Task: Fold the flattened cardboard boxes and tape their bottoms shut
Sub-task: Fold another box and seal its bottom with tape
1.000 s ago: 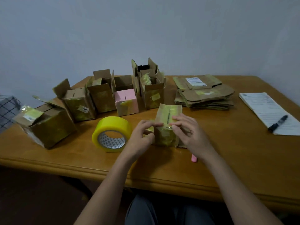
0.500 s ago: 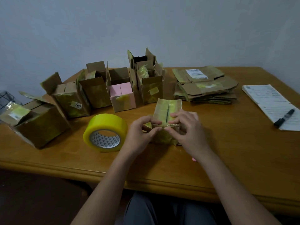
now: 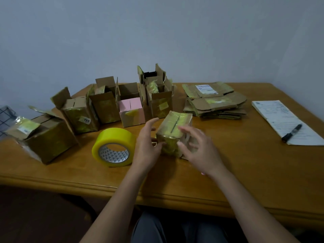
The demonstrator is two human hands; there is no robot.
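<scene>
A small cardboard box [image 3: 175, 123] covered in yellowish tape stands on the wooden table [image 3: 245, 163], its closed flaps facing up with a dark seam down the middle. My left hand [image 3: 149, 146] is at the box's left side, fingers spread and relaxed, thumb near the front face. My right hand [image 3: 198, 148] hovers over the box's right front corner with fingers spread; it is blurred. A roll of yellow tape [image 3: 114, 147] lies just left of my left hand. A stack of flattened boxes [image 3: 215, 100] sits at the back right.
Several folded boxes stand in a row at the back left, one pink inside [image 3: 131, 109], and a larger box [image 3: 43, 137] lies tilted at far left. A paper pad [image 3: 284, 120] with a black marker [image 3: 292, 132] lies at right. A wire basket [image 3: 7, 116] shows at the left edge.
Both hands have let go of the front top edge of the box, where they were pinching, and opened out. The left moved to the box's left side, the right to its right corner.
</scene>
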